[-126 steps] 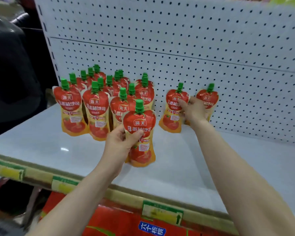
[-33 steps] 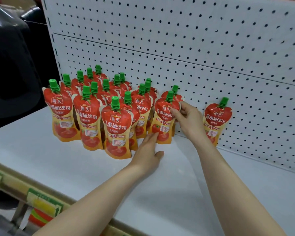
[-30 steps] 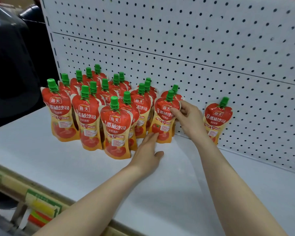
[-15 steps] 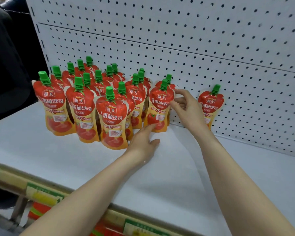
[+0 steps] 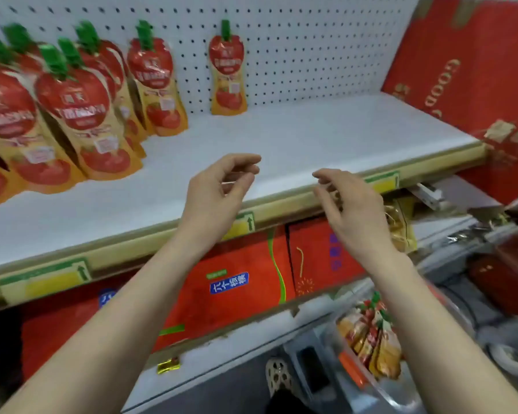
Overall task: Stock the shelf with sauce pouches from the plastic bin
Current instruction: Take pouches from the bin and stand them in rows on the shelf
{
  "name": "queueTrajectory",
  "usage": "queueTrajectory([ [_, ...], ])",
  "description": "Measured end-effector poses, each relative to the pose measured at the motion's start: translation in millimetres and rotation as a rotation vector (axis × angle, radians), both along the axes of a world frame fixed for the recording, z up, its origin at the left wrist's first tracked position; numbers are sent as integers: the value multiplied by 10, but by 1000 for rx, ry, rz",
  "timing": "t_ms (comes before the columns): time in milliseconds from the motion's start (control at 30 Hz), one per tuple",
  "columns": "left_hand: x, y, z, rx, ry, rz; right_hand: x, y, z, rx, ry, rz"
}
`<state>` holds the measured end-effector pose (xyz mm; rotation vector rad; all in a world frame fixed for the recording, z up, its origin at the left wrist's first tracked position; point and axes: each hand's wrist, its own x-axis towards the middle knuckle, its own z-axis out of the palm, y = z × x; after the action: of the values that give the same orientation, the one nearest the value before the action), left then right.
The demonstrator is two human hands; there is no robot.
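Observation:
Several red-and-orange sauce pouches with green caps (image 5: 75,115) stand grouped at the left of the white shelf (image 5: 281,144). One lone pouch (image 5: 227,70) leans on the pegboard further right. My left hand (image 5: 219,189) and my right hand (image 5: 350,204) hover above the shelf's front edge, both with loosely curled fingers and holding nothing. Below at the lower right, the clear plastic bin (image 5: 320,339) holds more pouches (image 5: 371,339), partly hidden by my right forearm.
A tall red carton (image 5: 467,61) stands at the shelf's right end. Red cartons (image 5: 237,282) fill the shelf below. Price-tag strips (image 5: 42,279) line the front edge. The white pegboard (image 5: 311,40) backs the shelf.
Both hands have let go of the pouches and drawn back to the shelf's front edge. The view has swung right and down, bringing the bin into sight.

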<state>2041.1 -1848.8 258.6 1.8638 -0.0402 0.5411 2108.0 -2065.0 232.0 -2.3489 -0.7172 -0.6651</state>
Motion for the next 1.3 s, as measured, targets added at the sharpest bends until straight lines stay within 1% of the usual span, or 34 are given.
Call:
queueTrajectory([
  [67,-162,-327,-125,-20,6,-94,-441,-480,-247,25,27,-124],
  [167,-307,-824,-430,-12,75,-222,-1048,-1173,-690,89,176,-314],
  [267,-348,-1289,-885,42,172,-331,-1537,-1749,-1245,164,389,-504],
  [367,-303,-1759,-1449,61,334,-417,-1832,-2239,-1875,166,624,-649],
  [433,-254,-2082,-1863,76,454,-467,-1891,-2500,-2248,163,763,-698],
  [533,-168,-2583,-2488,95,634,-506,-1701,-2830,-2632,155,916,-756],
  [633,-7,-3055,-3131,131,800,-491,-1260,-3189,-2980,91,932,-766],
  [700,131,-3322,-3518,162,898,-483,-897,-3445,-3229,-28,928,-775],
  [733,190,-3435,-3697,187,914,-497,-713,-3561,-3372,-120,943,-773],
  [767,240,-3539,-3847,219,911,-516,-546,-3653,-3503,-237,974,-748],
  [833,322,-3698,-4098,275,894,-536,-233,-3763,-3704,-484,1040,-630],
  [933,416,-3867,-4392,356,875,-563,134,-3795,-3861,-717,1190,-488],
  [967,443,-3908,-4460,375,891,-570,205,-3807,-3894,-790,1201,-466],
  [1133,541,-4020,-4621,406,953,-578,350,-4001,-4112,-1070,1039,-460],
  [1167,553,-4030,-4636,400,957,-572,368,-4024,-4148,-1096,1025,-468],
  [1233,567,-4041,-4661,404,968,-559,417,-3997,-4182,-1121,1063,-494],
  [1300,568,-4041,-4682,413,970,-555,436,-3906,-4224,-1160,1162,-480],
])
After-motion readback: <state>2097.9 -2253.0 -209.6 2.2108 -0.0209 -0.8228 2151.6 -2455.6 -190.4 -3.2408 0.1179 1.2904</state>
